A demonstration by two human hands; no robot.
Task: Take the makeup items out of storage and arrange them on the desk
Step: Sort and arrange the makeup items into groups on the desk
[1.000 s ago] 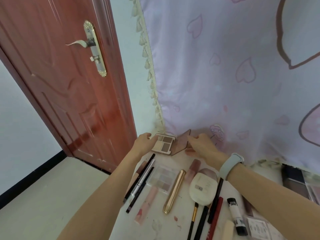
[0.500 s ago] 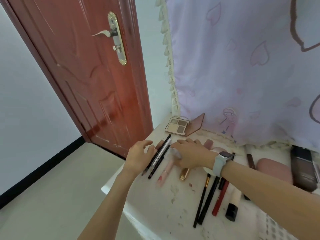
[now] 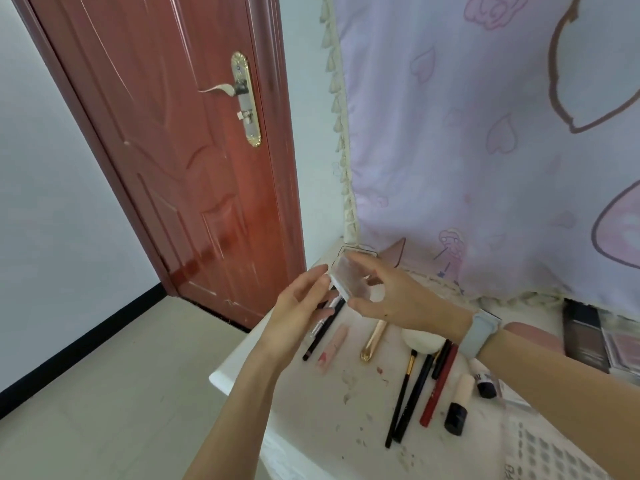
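My right hand (image 3: 391,294) grips a small clear-lidded eyeshadow palette (image 3: 348,280), lifted and tilted above the white desk (image 3: 311,403). The fingertips of my left hand (image 3: 298,313) touch the palette's left edge, fingers fairly straight. Behind it, an open palette (image 3: 360,252) stands at the desk's back corner, mostly hidden. Below the hands lie black pencils (image 3: 323,332), a pink lip tube (image 3: 333,346), a gold tube (image 3: 373,341) and a white compact (image 3: 423,342). Further right are brushes and liners (image 3: 412,400), a red pencil (image 3: 439,386) and a cream bottle with a black cap (image 3: 459,405).
A red door (image 3: 194,161) stands left of the desk, with tiled floor (image 3: 104,393) below. A pink printed curtain (image 3: 485,150) hangs behind the desk. Dark palettes (image 3: 585,336) and a pink case (image 3: 533,336) lie at the right, a patterned white basket (image 3: 554,452) near the bottom right.
My right hand has picked the clear-lidded palette up off the desk and raised it; my left hand rose from the pencils to meet its edge. The camera view shifted.
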